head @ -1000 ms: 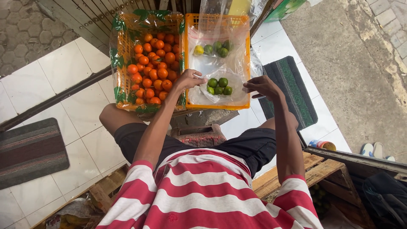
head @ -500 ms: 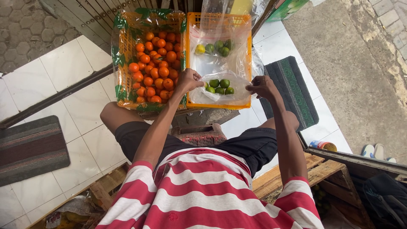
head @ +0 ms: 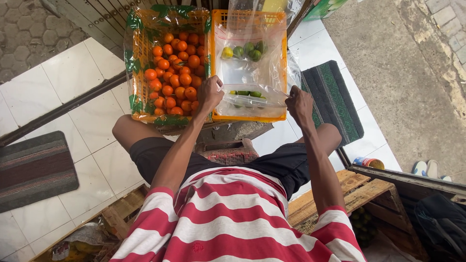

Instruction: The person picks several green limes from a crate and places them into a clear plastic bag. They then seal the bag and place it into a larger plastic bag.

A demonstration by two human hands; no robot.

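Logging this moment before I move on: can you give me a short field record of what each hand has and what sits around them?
left hand: grip on the left edge of the clear plastic bag
right hand: grip on the bag's right edge
bag contents: a few small green citrus fruits
bag position: over the orange plastic crate on the right
farther in that crate: green and yellowish fruits on clear plastic
left crate: lined orange crate full of small orange citrus fruits
floor: white tiles, dark striped mat
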